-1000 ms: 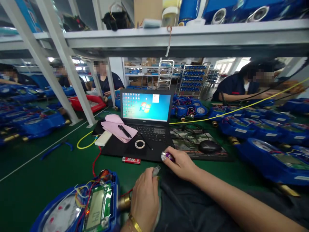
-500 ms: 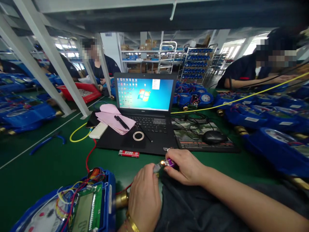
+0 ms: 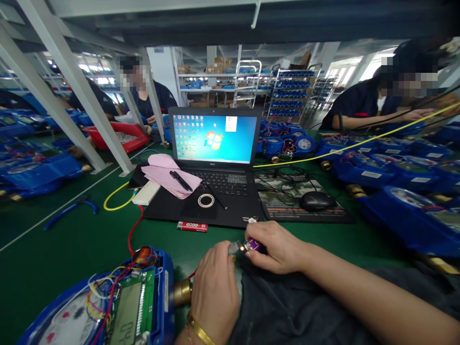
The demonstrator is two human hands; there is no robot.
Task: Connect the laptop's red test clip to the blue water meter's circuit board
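Your left hand (image 3: pixel 215 287) has its thumb and fingers drawn together on a small grey connector (image 3: pixel 233 248), with thin prongs showing past the fingertips, and your right hand (image 3: pixel 275 249) grips what looks like a purple lighter (image 3: pixel 255 243) by its body, metal end bare. That metal end lies just right of the prongs, a bright spot glowing at it; whether the two touch, you cannot tell from here. The lighter's long axis runs roughly left to right, while the connector points right and slightly away from you, so they meet nearly end to end, each nearest the hand that holds it. Beside your left wrist sits a brass fitting (image 3: pixel 182 292) on an opened blue meter (image 3: pixel 167 297), its display facing up. A dark cloth (image 3: pixel 287 306) lies below your right forearm. Farther out, a red lighter (image 3: pixel 192 226) rests near the front edge of the laptop (image 3: pixel 230 218).
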